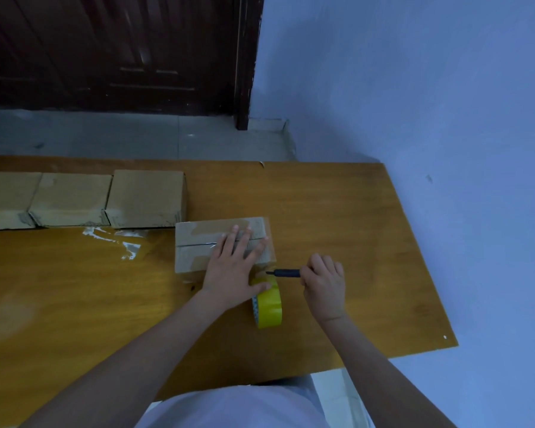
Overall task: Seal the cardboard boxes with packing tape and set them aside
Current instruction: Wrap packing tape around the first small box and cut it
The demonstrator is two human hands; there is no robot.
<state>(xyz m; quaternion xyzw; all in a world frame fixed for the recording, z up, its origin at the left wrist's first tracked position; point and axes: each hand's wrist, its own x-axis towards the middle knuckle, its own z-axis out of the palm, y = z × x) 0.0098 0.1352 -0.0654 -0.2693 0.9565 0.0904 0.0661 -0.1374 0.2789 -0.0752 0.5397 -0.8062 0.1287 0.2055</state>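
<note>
orange-brown wooden bench [337,211] running up against a blue wall [414,88]. dark wooden door [112,47] at the back, grey tiled floor [136,134] beneath it. scraps of clear crumpled film [122,242] lying on the bench surface.

Orange-brown wooden table [337,211], set beside a blue wall. On it: three closed cardboard boxes [74,197] in a row touching each other at the far left, a fourth box [198,242] nearer the middle, just beside the row. A yellow tape roll [271,307] stands on edge just in front of the fourth box; crumpled clear tape scraps [118,239] lie left of that box.
</note>
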